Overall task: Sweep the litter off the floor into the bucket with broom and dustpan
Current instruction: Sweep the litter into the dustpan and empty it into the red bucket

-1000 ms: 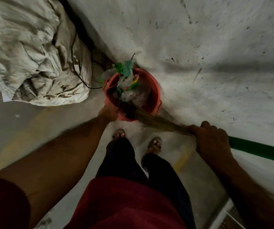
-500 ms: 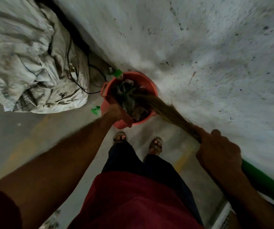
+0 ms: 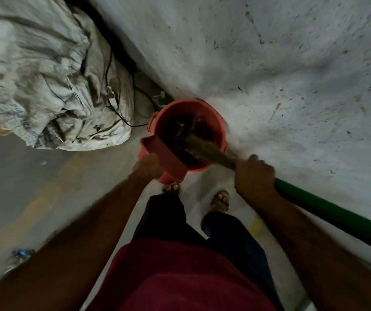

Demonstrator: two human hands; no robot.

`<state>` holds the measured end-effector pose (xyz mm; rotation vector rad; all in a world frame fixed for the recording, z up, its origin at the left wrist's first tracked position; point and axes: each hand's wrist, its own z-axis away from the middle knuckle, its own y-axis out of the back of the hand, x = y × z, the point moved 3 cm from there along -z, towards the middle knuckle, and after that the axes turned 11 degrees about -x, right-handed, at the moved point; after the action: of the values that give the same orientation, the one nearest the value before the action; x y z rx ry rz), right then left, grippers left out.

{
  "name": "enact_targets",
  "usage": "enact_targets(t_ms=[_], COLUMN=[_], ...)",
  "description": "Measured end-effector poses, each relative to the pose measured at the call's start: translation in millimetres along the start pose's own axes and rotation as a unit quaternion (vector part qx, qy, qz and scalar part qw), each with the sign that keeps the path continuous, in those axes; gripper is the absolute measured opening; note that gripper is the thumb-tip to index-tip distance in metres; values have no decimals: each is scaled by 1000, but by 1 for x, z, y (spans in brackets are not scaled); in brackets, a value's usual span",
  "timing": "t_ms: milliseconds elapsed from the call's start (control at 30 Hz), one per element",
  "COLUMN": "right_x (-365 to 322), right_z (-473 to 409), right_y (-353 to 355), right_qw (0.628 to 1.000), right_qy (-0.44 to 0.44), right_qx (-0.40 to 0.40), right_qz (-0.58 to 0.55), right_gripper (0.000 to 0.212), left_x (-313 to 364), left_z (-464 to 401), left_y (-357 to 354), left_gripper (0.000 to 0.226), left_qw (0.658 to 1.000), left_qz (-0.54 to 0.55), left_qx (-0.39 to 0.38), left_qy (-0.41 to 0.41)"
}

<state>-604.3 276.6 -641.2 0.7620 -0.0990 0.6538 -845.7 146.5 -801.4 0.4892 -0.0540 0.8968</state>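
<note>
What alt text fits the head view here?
Seen from above, the left hand tips a red dustpan over a red bucket while the right hand holds a green-handled broom, bristles in the bucket. A crumpled sack lies to the left.

A rough whitewashed wall (image 3: 292, 63), flecked with dark marks, meets a grey concrete floor (image 3: 23, 187) bearing a faded yellow stripe (image 3: 45, 198). A bulging, crumpled white sack (image 3: 41, 75) slumps against the wall, a black cable (image 3: 110, 86) trailing over it. The light is dim.
</note>
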Motion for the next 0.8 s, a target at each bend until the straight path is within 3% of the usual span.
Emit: enact_targets(t_ms=[133, 300, 367, 433, 567, 733, 800], right_x=[-36, -3, 21, 42, 77, 104, 109], right_z=[-45, -17, 9, 36, 63, 75, 77], right_y=[-27, -40, -36, -31, -38, -39, -36], right_qw=[995, 992, 985, 980, 974, 969, 967], right_qy=[17, 25, 44, 61, 57, 72, 84], right_qx=[-80, -85, -87, -86, -46, 31, 60], right_qz=[-52, -94, -139, -170, -214, -236, -234], right_gripper=[28, 24, 32, 47, 55, 48, 42], left_x=[5, -3, -13, -22, -24, -35, -18], left_z=[24, 46, 51, 52, 59, 43, 57], left_y=[2, 1, 1, 2, 0, -16, -14], left_gripper=[47, 44, 43, 58, 61, 68, 57], left_qw=[996, 997, 998, 999, 998, 994, 992], left_qz=[-71, -57, -44, -32, -32, -81, -63], left_qx=[-48, -49, -44, -32, -1, 30, 62], left_qy=[-31, -35, -29, -22, -45, -72, -89])
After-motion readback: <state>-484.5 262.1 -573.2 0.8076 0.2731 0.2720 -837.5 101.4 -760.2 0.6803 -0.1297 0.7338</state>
